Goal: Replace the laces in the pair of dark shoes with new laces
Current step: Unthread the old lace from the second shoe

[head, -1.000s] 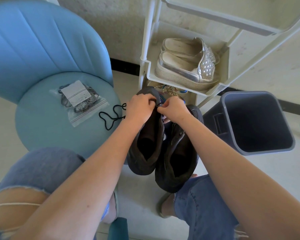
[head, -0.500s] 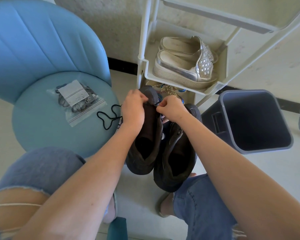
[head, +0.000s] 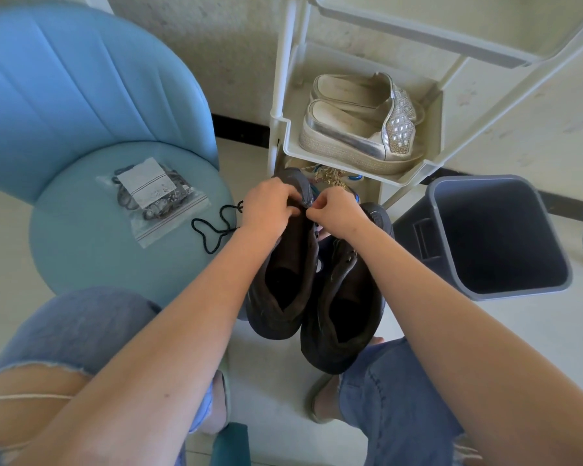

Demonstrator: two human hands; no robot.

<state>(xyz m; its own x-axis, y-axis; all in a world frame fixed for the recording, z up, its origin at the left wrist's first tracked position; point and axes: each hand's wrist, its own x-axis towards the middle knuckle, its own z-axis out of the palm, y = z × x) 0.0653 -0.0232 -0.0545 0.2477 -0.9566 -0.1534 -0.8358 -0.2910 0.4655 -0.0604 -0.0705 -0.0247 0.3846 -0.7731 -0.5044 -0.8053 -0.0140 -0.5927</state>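
The left hand [head: 269,210] clenched its fingers round the toe end of one dark shoe [head: 283,277]; the right hand [head: 339,215], at its 3 o'clock, pinched the shoe's eyelet edge. The second shoe [head: 345,314] lay touching at 4 o'clock. A black lace [head: 212,232] trailed toward 9 o'clock onto the chair [head: 81,257], near a bag of laces [head: 155,200] (label unreadable).

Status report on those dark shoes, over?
Left hand grips left dark shoe; right hand pinches black lace at it. Lace tail trails onto blue chair. No obstruction seen.
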